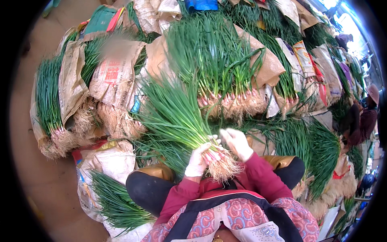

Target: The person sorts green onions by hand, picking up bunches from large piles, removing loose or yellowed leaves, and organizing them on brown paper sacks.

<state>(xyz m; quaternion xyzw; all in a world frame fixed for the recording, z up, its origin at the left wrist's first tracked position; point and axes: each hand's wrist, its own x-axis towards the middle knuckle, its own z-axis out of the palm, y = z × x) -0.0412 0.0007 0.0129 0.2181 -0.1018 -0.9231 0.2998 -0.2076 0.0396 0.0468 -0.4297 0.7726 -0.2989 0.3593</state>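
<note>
In front of my lap, my left hand (196, 162), in a white glove, is wrapped around a thick bunch of green onions (179, 121). The long leaves fan out to the upper left, while the reddish-white stem ends and pale, stringy roots (223, 166) hang toward me. My right hand (238, 143), also gloved in white, is just right of the stem ends, slightly blurred. Its fingers point at the bunch and look apart, with nothing visible in them. Beyond my hands lies a wide pile of green onions (213, 56), roots facing me.
More green onions wrapped in paper sacks (115, 74) stand in rows at the left and back. A loose bunch (117, 201) lies on white sacking (115, 159) at my left. Other bunches (310, 149) lie at my right. A person (367, 117) sits at the far right.
</note>
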